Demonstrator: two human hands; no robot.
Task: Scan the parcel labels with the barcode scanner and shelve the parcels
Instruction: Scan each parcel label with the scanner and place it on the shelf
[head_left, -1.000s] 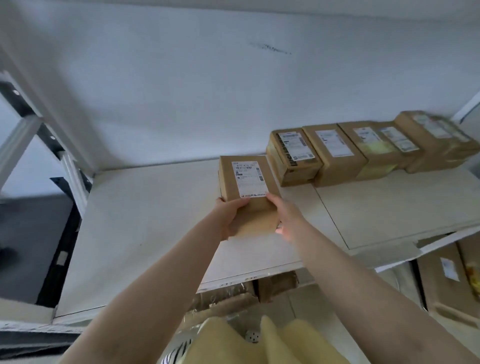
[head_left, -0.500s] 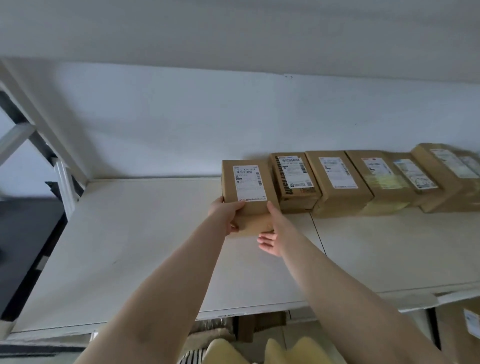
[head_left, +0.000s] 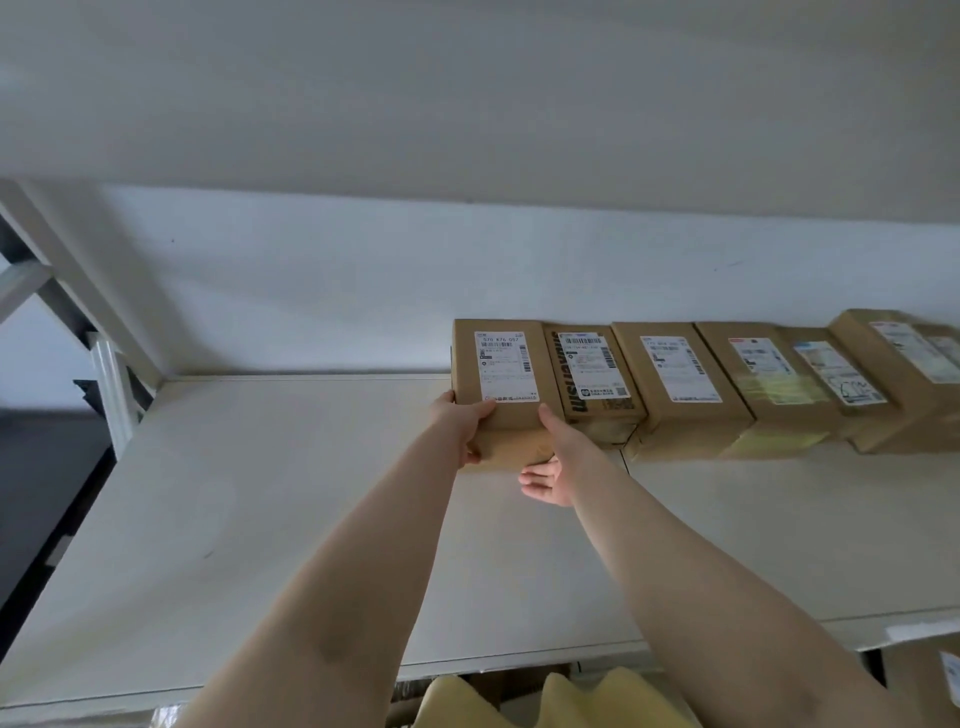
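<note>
A brown cardboard parcel (head_left: 501, 374) with a white label on top sits on the white shelf (head_left: 291, 493), at the left end of a row of parcels and touching the neighbouring box (head_left: 592, 379). My left hand (head_left: 462, 423) grips its front left corner, thumb on top. My right hand (head_left: 553, 462) is at the front right corner. Its thumb lies against the top edge, and the palm faces up with the fingers relaxed below the box. No barcode scanner is in view.
Several more labelled parcels (head_left: 685, 384) line the back wall (head_left: 311, 291) to the right. An upper shelf board (head_left: 467, 104) hangs overhead. The rack's upright (head_left: 111, 384) stands at the left. More boxes (head_left: 924, 675) lie below the shelf edge.
The parcel has been pushed back and to the right until it joined the row. My right hand loosened from a grip, and its palm now shows.
</note>
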